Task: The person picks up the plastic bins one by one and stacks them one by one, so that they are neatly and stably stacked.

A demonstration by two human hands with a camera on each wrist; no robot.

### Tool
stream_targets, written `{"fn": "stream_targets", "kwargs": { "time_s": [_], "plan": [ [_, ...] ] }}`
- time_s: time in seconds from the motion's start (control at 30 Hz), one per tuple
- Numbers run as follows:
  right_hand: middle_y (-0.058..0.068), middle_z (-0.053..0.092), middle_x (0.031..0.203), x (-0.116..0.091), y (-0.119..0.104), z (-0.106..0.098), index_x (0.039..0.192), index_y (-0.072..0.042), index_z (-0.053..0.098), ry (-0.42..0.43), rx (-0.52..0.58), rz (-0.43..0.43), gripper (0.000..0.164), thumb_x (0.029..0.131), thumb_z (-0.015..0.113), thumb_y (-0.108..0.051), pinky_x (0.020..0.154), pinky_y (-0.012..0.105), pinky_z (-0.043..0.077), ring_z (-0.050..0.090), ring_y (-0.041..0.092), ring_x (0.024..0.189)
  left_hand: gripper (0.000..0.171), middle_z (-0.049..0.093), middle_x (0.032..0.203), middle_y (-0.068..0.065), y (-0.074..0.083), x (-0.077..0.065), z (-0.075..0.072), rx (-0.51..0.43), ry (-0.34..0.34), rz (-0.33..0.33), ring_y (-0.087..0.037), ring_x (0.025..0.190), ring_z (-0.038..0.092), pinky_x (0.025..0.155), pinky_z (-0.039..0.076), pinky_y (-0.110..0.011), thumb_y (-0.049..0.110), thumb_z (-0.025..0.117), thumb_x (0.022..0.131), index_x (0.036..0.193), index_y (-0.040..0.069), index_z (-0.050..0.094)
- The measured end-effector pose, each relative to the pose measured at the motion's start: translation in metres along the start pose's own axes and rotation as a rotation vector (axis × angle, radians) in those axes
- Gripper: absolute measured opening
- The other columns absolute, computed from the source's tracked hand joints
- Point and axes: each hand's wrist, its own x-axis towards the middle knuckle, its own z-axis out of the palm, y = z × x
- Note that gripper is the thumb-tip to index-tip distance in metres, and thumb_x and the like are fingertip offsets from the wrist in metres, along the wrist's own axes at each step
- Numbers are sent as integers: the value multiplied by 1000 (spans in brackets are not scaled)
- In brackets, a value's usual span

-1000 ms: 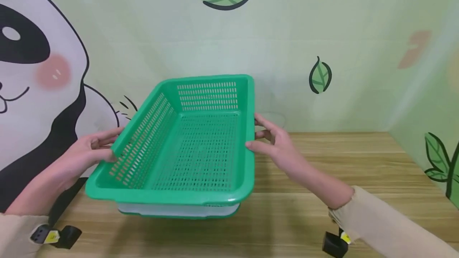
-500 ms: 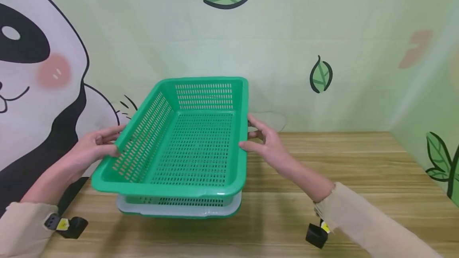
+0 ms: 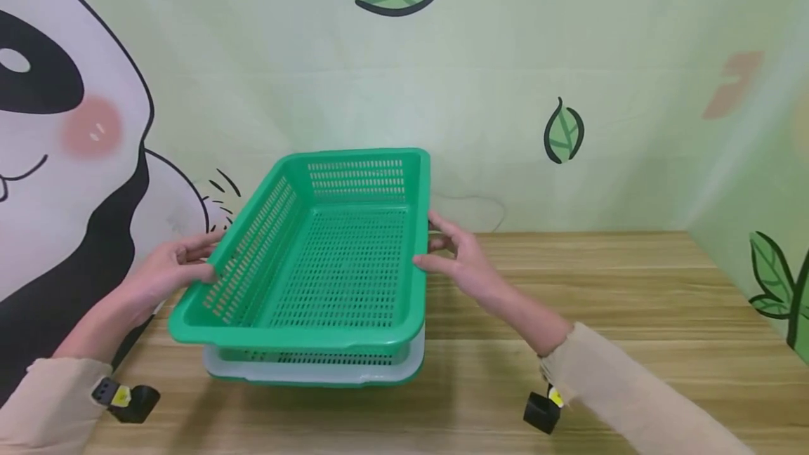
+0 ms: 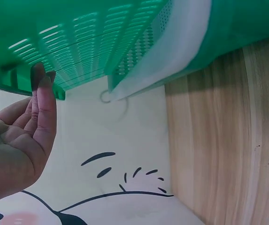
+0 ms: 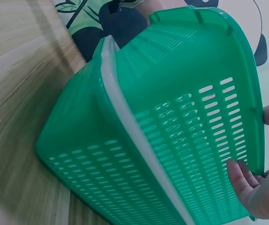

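Note:
A green perforated plastic basket [image 3: 297,337] is held between my two hands, tilted and empty. In the head view my left hand [image 3: 166,271] grips its left rim, thumb on top and fingers below. The right hand [image 3: 464,263] holds the opposite rim the same way; its fingertips press the slotted outer wall in the right wrist view. Underneath stands a second green basket [image 5: 85,119] on the table. A white rim [image 3: 303,371] runs along the top of this lower one, and the bottom of the held basket sits down inside it.
A wood-grain table [image 3: 607,314] spreads under the baskets. Behind it hangs a pale green cloth backdrop [image 3: 493,41] with a panda and leaves printed on it. Small black wrist cameras [image 3: 135,404] are strapped at both sleeves.
The held basket has lowered and shifted away from me, its right side moving left with my right hand. More of the white rim below its front edge shows now. Both hands keep their grip.

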Motion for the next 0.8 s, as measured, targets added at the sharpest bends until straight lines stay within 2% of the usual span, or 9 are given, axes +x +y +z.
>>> {"fn": "stream_targets", "kwargs": {
  "time_s": [0.13, 0.33, 0.57, 0.63, 0.8],
  "plan": [
    [17, 40, 133, 1, -1, 1, 143, -3, 20, 8, -11, 18, 74, 81, 61, -9, 88, 35, 44, 48, 25, 104, 70, 47, 126, -25, -1, 0, 0, 4, 15, 9, -10, 93, 50, 75, 45, -26, 10, 58, 81, 142, 3, 25],
    [15, 39, 132, -1, -1, 1, 143, -3, 19, 5, -2, 30, 75, 82, 61, -8, 85, 32, 47, 48, 25, 103, 69, 50, 122, -24, 0, 1, 1, 17, 21, 16, -13, 93, 52, 75, 45, -27, 11, 60, 80, 140, 0, 29],
    [17, 38, 132, 1, 0, 3, 143, -2, 19, 8, 29, 38, 74, 82, 60, -6, 84, 32, 48, 49, 25, 103, 67, 50, 121, -27, -5, 5, 4, -10, 39, 72, 0, 88, 53, 71, 47, -21, 7, 59, 77, 138, -3, 33],
    [17, 38, 132, 3, 3, 5, 143, -1, 18, 5, 36, 39, 74, 82, 59, -6, 83, 31, 49, 49, 25, 102, 66, 50, 120, -28, -7, 7, 6, -16, 42, 87, -1, 88, 54, 70, 47, -21, 6, 58, 77, 137, -4, 32],
    [17, 38, 133, 6, 11, 6, 143, -1, 18, 17, 31, 51, 75, 81, 59, -4, 82, 32, 49, 48, 23, 99, 65, 50, 119, -27, -12, 12, 11, -37, 47, 78, -5, 88, 55, 70, 48, -24, 6, 57, 78, 138, -3, 33]
  ]
}}
